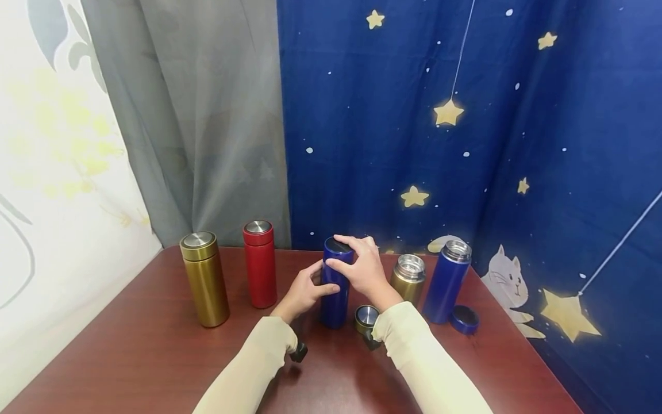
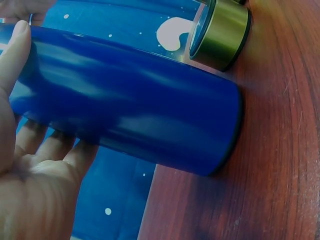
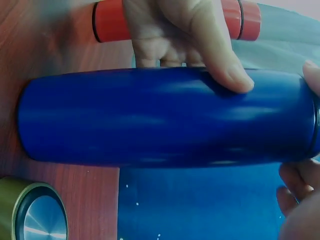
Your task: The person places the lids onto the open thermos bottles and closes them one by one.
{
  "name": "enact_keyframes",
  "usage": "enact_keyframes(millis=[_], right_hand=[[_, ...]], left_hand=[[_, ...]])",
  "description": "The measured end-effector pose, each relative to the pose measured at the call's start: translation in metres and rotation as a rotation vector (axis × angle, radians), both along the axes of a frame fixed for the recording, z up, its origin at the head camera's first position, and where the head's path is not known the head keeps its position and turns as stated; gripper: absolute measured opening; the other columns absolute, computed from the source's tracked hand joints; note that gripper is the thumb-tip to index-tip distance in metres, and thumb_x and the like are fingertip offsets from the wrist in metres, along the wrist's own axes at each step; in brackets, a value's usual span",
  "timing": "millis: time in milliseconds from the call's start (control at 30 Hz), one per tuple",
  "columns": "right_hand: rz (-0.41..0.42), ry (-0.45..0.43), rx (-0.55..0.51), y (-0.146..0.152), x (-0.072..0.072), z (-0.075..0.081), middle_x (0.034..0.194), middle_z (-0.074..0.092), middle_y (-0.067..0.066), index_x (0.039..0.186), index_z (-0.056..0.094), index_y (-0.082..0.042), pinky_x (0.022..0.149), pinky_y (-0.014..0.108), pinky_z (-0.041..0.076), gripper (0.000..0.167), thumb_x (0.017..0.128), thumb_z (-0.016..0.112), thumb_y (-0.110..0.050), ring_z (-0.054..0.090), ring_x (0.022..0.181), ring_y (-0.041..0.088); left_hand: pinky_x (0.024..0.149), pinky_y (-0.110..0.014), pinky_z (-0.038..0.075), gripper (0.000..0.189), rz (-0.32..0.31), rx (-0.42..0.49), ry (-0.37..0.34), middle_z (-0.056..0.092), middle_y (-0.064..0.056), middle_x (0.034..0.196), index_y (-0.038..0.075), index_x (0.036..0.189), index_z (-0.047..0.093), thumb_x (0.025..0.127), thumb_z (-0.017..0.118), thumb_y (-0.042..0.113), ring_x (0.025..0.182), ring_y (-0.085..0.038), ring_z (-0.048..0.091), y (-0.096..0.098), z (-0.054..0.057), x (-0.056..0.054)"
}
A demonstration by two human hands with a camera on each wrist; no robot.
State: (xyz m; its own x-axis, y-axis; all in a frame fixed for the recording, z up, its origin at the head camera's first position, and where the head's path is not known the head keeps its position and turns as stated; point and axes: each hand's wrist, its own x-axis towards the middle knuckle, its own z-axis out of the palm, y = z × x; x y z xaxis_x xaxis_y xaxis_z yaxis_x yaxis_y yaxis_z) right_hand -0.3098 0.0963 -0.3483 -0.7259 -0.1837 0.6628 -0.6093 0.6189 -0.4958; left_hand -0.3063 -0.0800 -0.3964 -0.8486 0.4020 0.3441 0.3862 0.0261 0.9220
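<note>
1. The blue vacuum flask stands upright near the middle of the bench, between the two hands.
2. The left hand has its grip around the flask's body: the thumb lies along the near face, while the fingers reach round the far side.
3. The right hand comes in higher, its grip closed about the top of the same flask, thumb and fingers at the dark-topped lid.
4. Just right of the flask's base, a gold lid with a shiny steel disc lies on the bench, near the right wrist.
5. Beyond the right forearm, an open gold flask shows its steel mouth; the forearm hides part of it.
6. Beside that, farther right, is an open blue flask, its steel neck exposed, with a blue lid lying near its base.
7. Left of the hands stand a capped red flask and, farther left, a capped gold flask, both upright.
8. Behind the bench hang a grey curtain and a navy curtain printed with yellow stars.
</note>
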Motion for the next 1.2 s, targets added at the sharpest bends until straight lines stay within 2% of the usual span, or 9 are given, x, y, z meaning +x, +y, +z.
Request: enact_keyframes(millis=[233, 467, 600, 667, 767, 933, 1033, 1100, 1200], right_hand=[[-0.116, 0.139, 0.024, -0.01, 0.004, -0.002, 0.104, 0.066, 0.006, 0.118, 0.069, -0.015, 0.084, 0.043, 0.036, 0.054, 0.074, 0.083, -0.042, 0.045, 0.095, 0.025], [-0.214, 0.202, 0.031, -0.019, 0.004, -0.002, 0.097, 0.061, 0.008, 0.111, 0.066, -0.012, 0.084, 0.043, 0.036, 0.053, 0.073, 0.083, -0.045, 0.045, 0.093, 0.027], [-0.227, 0.192, 0.033, -0.019, 0.003, -0.002, 0.099, 0.06, 0.007, 0.111, 0.064, -0.013, 0.084, 0.043, 0.037, 0.056, 0.073, 0.081, -0.051, 0.045, 0.094, 0.026], [-0.197, 0.156, 0.022, -0.017, 0.002, -0.003, 0.102, 0.059, 0.006, 0.113, 0.062, -0.014, 0.084, 0.042, 0.038, 0.058, 0.074, 0.08, -0.052, 0.045, 0.096, 0.025], [-0.064, 0.043, -0.039, -0.01, 0.001, -0.004, 0.112, 0.058, 0.005, 0.123, 0.058, -0.015, 0.085, 0.04, 0.043, 0.058, 0.077, 0.079, -0.045, 0.046, 0.101, 0.023], [0.335, -0.208, -0.239, 0.001, -0.003, -0.004, 0.128, 0.056, 0.011, 0.139, 0.05, -0.013, 0.091, 0.041, 0.05, 0.058, 0.086, 0.073, -0.015, 0.055, 0.111, 0.026], [0.5, -0.299, -0.293, 0.006, -0.004, 0.0, 0.131, 0.055, 0.017, 0.142, 0.048, -0.007, 0.093, 0.043, 0.05, 0.058, 0.087, 0.068, -0.002, 0.059, 0.111, 0.032], [0.511, -0.303, -0.273, 0.008, -0.005, 0.001, 0.132, 0.056, 0.017, 0.141, 0.049, -0.006, 0.094, 0.043, 0.049, 0.056, 0.088, 0.068, -0.003, 0.059, 0.111, 0.032], [0.415, -0.255, -0.195, 0.008, -0.005, 0.004, 0.127, 0.059, 0.015, 0.138, 0.054, -0.009, 0.096, 0.045, 0.044, 0.054, 0.087, 0.072, -0.009, 0.054, 0.113, 0.028]], left_hand=[[0.094, -0.044, 0.049, 0.069, -0.006, -0.004, 0.032, 0.056, -0.02, 0.133, 0.0, 0.147, 0.039, 0.086, 0.073, 0.005, 0.114, -0.033, 0.06, 0.001, -0.001, 0.001], [0.093, -0.042, 0.05, 0.07, 0.018, -0.009, 0.072, 0.057, -0.02, 0.133, -0.001, 0.145, 0.041, 0.085, 0.076, 0.009, 0.114, -0.032, 0.061, 0.002, 0.0, 0.001], [0.093, -0.043, 0.05, 0.069, 0.016, -0.006, 0.065, 0.057, -0.02, 0.133, -0.003, 0.144, 0.041, 0.085, 0.075, 0.009, 0.114, -0.033, 0.061, 0.003, 0.001, 0.002], [0.093, -0.043, 0.05, 0.068, 0.003, -0.005, 0.057, 0.057, -0.02, 0.133, -0.002, 0.145, 0.041, 0.086, 0.074, 0.007, 0.114, -0.033, 0.061, 0.002, 0.001, 0.002], [0.093, -0.043, 0.05, 0.067, -0.035, 0.008, 0.044, 0.057, -0.021, 0.131, -0.003, 0.145, 0.04, 0.087, 0.072, 0.004, 0.114, -0.034, 0.061, 0.001, -0.001, -0.001], [0.094, -0.046, 0.049, 0.068, -0.08, 0.01, -0.011, 0.057, -0.021, 0.132, 0.0, 0.147, 0.038, 0.087, 0.072, 0.005, 0.116, -0.035, 0.059, -0.004, -0.014, -0.016], [0.095, -0.048, 0.048, 0.07, -0.088, -0.001, -0.033, 0.056, -0.018, 0.134, 0.004, 0.148, 0.038, 0.087, 0.073, 0.008, 0.119, -0.034, 0.057, -0.007, -0.021, -0.025], [0.096, -0.047, 0.048, 0.07, -0.087, -0.006, -0.034, 0.056, -0.017, 0.134, 0.005, 0.148, 0.038, 0.087, 0.073, 0.009, 0.119, -0.033, 0.057, -0.009, -0.023, -0.027], [0.096, -0.047, 0.048, 0.071, -0.083, 0.008, -0.038, 0.056, -0.019, 0.133, 0.004, 0.148, 0.038, 0.086, 0.073, 0.006, 0.118, -0.034, 0.058, -0.008, -0.022, -0.026]])
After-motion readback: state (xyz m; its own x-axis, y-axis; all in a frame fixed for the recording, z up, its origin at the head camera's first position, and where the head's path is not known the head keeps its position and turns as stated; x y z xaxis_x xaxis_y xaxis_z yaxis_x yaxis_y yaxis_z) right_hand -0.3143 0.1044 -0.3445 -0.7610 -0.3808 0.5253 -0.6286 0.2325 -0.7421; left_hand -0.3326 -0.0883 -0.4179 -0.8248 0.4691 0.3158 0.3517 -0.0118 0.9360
